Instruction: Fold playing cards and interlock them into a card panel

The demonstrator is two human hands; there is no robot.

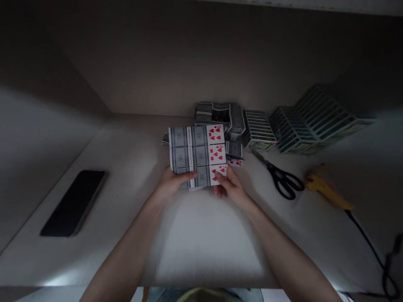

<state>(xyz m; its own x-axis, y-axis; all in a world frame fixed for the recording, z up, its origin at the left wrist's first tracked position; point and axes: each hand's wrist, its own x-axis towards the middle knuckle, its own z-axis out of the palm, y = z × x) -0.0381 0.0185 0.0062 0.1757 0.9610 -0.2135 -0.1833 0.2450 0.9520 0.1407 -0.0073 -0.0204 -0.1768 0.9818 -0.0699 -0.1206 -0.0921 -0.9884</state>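
Playing cards [197, 153] are lying in three overlapping rows just beyond the hands, showing patterned grey backs and, toward the right hand, red heart faces. These are probably the nine, eight and seven, though the dim view makes the top one uncertain. The left hand [176, 183] is pinching the near edge, and the right hand [227, 186] is closing on the lowest heart card; the two hands are apart, each clamped on the cards. These cards should handle as light, thin, slick and easily bent, so their edges look like the best hold. A loose heart card [235, 163] is lying just past the right hand, with a pile of cards [218, 117] farther beyond. Black-handled scissors [281, 179] are resting on the counter [201, 239] right of the right hand, and a black phone [74, 203] is lying well left of the left hand. No brand is readable.
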